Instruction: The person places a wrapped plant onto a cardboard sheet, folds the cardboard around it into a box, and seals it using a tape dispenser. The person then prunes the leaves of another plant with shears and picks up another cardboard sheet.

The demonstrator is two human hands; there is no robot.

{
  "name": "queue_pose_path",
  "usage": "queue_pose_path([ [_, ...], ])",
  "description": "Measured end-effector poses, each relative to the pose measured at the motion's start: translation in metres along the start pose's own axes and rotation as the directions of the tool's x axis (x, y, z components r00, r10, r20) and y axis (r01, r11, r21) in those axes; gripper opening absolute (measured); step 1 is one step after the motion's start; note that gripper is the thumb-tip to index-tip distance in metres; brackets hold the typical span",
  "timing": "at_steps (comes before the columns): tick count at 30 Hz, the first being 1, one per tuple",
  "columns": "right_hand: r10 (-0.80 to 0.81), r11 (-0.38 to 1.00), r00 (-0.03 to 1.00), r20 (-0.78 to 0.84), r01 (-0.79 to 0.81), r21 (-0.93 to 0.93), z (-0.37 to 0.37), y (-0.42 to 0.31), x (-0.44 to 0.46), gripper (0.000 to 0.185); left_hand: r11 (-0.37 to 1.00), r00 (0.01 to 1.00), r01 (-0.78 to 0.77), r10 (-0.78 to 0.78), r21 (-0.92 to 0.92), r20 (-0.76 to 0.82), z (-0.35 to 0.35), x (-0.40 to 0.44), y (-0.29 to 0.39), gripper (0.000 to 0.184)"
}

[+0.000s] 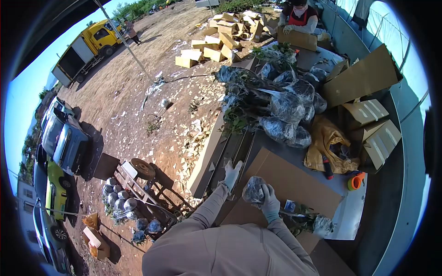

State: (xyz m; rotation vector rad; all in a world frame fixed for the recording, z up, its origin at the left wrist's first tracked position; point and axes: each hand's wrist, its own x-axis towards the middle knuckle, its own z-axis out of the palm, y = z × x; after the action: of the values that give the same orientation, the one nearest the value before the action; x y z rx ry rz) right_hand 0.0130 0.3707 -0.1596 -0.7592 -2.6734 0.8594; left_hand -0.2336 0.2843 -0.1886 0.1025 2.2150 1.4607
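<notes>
Plastic-wrapped bundle [252, 190], gripped sidelong by the right hand [270, 202], looked weighty, slick, probably crumbly inside, best cupped underneath; left hand [232, 175] spread, apparently empty.

My torso [221, 250], clothed in grey-brown, leans in from the bottom centre of the view; my left arm [208, 208], sleeved in the same colour, stretches forward and slants inward; my left hand [232, 174], gloved in pale white, is spread, with a clear gap between thumb [238, 165] and fingers [227, 164], the tips pointing away from my body; my right arm [291, 237] angles forward and inward too, nearer to my chest; my right hand [270, 201], also gloved, with a blue-green cuff [273, 216] at the wrist, is curled in a grip; the hands are apart, the left farther forward.
</notes>
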Motion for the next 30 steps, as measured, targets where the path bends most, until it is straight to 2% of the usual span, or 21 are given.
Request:
queue_pose_path([
  [1,-0.004,1.0,1.0,-0.001,0.004,0.0,0.001,-0.001,0.0,0.119,0.994,0.943,-0.094,0.07,0.058,0.327,0.011,0.009,-0.016,0.075],
  [2,-0.005,1.0,1.0,-0.005,0.005,-0.003,-0.001,-0.003,-0.001,0.119,0.907,0.949,-0.242,0.147,0.346,0.278,0.029,0.015,-0.042,0.06],
  [3,-0.004,1.0,1.0,-0.011,0.004,-0.007,-0.002,-0.003,0.0,0.119,0.829,0.971,-0.218,0.13,0.516,0.201,0.03,-0.006,-0.016,0.058],
  [5,0.014,1.0,1.0,0.004,-0.014,-0.004,-0.004,-0.004,0.0,0.12,0.9,0.981,-0.114,0.036,0.421,0.189,0.033,-0.012,0.0,0.057],
  [8,0.009,1.0,1.0,0.006,-0.009,-0.014,-0.004,-0.005,-0.002,0.12,0.931,0.929,-0.167,0.038,0.324,0.368,0.037,0.01,-0.012,0.051],
  [11,-0.004,1.0,1.0,-0.011,0.004,-0.02,-0.003,-0.005,0.0,0.121,0.913,0.863,-0.254,0.065,0.319,0.501,0.043,0.035,-0.024,0.046],
  [12,-0.006,1.0,1.0,-0.016,0.006,-0.022,-0.002,-0.004,-0.001,0.121,0.919,0.856,-0.241,0.05,0.311,0.514,0.048,0.036,-0.026,0.04],
  [15,0.002,1.0,1.0,-0.002,-0.002,-0.024,-0.001,-0.003,0.0,0.122,0.757,0.855,-0.335,-0.006,0.561,0.519,0.055,0.046,-0.028,0.038],
  [18,0.012,1.0,1.0,0.002,-0.012,-0.014,0.001,-0.002,0.0,0.122,0.7,0.783,-0.46,0.031,0.546,0.621,0.054,0.051,-0.034,0.035],
  [21,0.001,1.0,1.0,-0.001,-0.001,-0.019,-0.003,-0.004,0.0,0.119,0.554,0.72,-0.62,0.12,0.556,0.683,0.067,0.068,-0.074,0.031],
  [22,-0.002,1.0,1.0,-0.009,0.002,-0.02,-0.004,-0.004,0.001,0.118,0.878,0.683,-0.321,-0.046,0.356,0.729,0.062,0.06,-0.062,0.029],
  [23,-0.005,1.0,1.0,-0.016,0.005,-0.018,-0.004,-0.003,0.002,0.116,0.986,0.578,0.098,-0.169,0.137,0.799,0.054,0.048,-0.041,0.027],
  [24,-0.006,1.0,1.0,-0.018,0.006,-0.013,-0.002,-0.003,-0.002,0.115,0.847,0.429,0.529,-0.222,-0.045,0.876,0.042,0.038,-0.028,0.025],
  [25,-0.016,0.999,1.0,-0.024,0.015,-0.041,0.008,0.0,-0.005,0.113,0.76,0.37,0.633,-0.13,-0.147,0.92,0.032,0.043,-0.039,0.024],
  [27,-0.034,0.992,0.999,-0.038,0.029,-0.126,0.021,0.016,-0.005,0.109,0.504,0.277,0.813,0.104,-0.291,0.955,0.029,0.059,-0.058,0.024],
  [28,-0.008,0.999,1.0,-0.022,0.007,-0.05,0.009,0.007,-0.003,0.101,0.483,0.347,0.785,0.176,-0.388,0.921,0.007,0.052,-0.048,0.027],
  [30,0.013,1.0,1.0,-0.021,-0.013,0.022,-0.009,-0.011,0.004,0.099,0.571,0.567,0.598,0.194,-0.562,0.801,-0.045,0.017,-0.011,0.038],
])
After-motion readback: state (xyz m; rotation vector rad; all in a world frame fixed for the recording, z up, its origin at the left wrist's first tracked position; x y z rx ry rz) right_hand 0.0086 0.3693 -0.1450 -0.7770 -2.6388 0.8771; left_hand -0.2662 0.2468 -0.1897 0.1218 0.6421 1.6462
